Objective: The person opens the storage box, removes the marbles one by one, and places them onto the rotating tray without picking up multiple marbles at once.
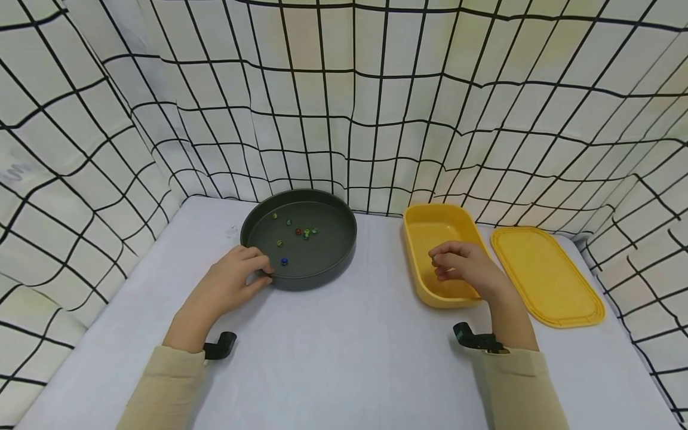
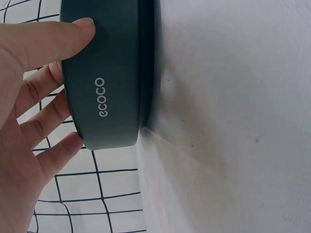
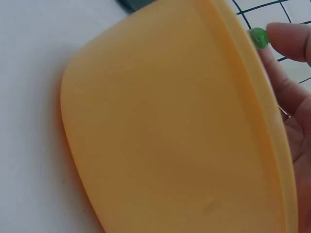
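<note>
At the rim of a round dark green pan (image 1: pixel 328 257) is my left hand (image 1: pixel 228 280). In the left wrist view its thumb (image 2: pixel 80 36) presses the outer wall, while the other fingers go over the rim. Several small green marbles lie in the pan, along with a red marble (image 1: pixel 298 231) and a blue marble (image 1: pixel 284 261). My right hand (image 1: pixel 467 266) is above a yellow rectangular container (image 1: pixel 411 254). Between thumb and fingertip it pinches a green marble (image 3: pixel 260 38), seen just past the container's rim in the right wrist view. The container's near floor is partly hidden by this hand.
A yellow lid (image 1: pixel 548 278) lies flat to the right of the container. White sheeting behind a black wire grid (image 1: pixel 352 122) encloses the white table (image 1: pixel 344 358) at the back and both sides.
</note>
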Tool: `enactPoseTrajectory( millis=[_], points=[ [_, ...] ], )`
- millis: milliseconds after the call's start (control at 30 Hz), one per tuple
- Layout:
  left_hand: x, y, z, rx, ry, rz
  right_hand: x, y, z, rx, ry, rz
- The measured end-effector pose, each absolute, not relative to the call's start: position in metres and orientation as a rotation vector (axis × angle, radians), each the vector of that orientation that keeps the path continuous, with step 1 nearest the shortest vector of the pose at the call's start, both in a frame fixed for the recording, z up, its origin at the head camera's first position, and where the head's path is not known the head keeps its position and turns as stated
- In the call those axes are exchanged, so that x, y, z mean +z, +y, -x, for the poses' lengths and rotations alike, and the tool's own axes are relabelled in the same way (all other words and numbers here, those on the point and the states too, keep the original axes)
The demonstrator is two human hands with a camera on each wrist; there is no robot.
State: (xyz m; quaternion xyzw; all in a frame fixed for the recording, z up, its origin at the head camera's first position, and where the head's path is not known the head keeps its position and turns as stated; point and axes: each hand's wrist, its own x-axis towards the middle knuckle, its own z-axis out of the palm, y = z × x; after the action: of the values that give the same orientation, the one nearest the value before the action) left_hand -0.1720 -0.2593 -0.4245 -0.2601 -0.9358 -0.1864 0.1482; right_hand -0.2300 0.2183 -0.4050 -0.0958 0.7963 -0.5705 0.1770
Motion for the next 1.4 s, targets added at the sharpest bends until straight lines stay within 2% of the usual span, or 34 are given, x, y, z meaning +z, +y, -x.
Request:
enactPoseTrajectory(
  millis=[833,1400],
  points=[
    [-0.423,-0.26,0.172,-0.524,-2.676,0.77,-0.381,0.206,0.24,-2.019,2.026,0.221],
    [-0.421,-0.258,0.171,-0.542,-2.698,0.757,-0.358,0.183,0.246,-1.97,2.047,0.34]
  ],
)
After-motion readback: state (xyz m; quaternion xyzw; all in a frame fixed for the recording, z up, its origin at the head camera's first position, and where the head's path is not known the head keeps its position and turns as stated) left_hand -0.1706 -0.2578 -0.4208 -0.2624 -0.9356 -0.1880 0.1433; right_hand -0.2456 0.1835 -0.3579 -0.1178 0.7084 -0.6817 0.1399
